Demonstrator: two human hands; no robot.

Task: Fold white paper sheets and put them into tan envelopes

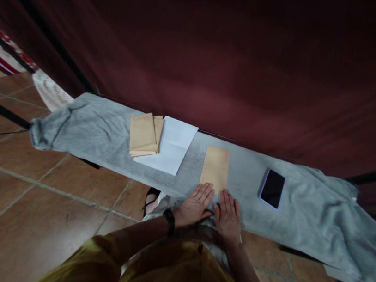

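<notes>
A brown paper envelope lies flat on the grey cloth, its long side pointing away from me. My left hand rests flat with fingers stretched, the tips on the envelope's near left corner. Beside it my right hand lies flat too, fingertips at the near right corner. Neither hand grips anything. To the left, a white sheet of paper with fold creases is spread out. A small stack of brown envelopes overlaps the sheet's left side.
A phone with a dark screen and a pale purple case lies right of the envelope. Grey cloth covers the narrow bench, bunched at both ends. Dark red fabric rises behind it. The floor is brown tile.
</notes>
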